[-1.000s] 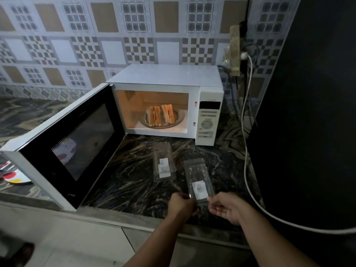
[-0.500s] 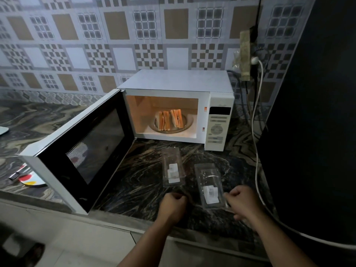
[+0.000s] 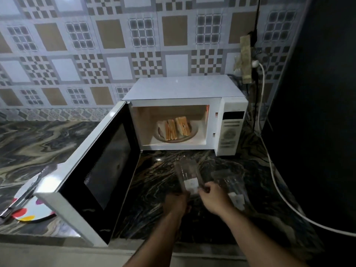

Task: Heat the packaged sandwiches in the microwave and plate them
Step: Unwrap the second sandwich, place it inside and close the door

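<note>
Microwave point(image 3: 185, 114) door point(image 3: 92, 180) hangs wide open, and inside, the two sandwiches point(image 3: 176, 128) stand side by side on the turntable plate point(image 3: 193, 134), lit by the oven lamp. Down on the dark marbled counter point(image 3: 158, 189), both hands meet at the near end of one clear empty package point(image 3: 188, 176). The left hand point(image 3: 176, 202) is curled at its corner, the right hand point(image 3: 214, 197) pinches the edge just beside the white label. It's blurred, so whether the left fingers truly grip is hard to call. A second clear package point(image 3: 234, 189) lies just right of the right hand. Far left, a spotted plate point(image 3: 28, 209) with tongs point(image 3: 23, 195) across it.
</note>
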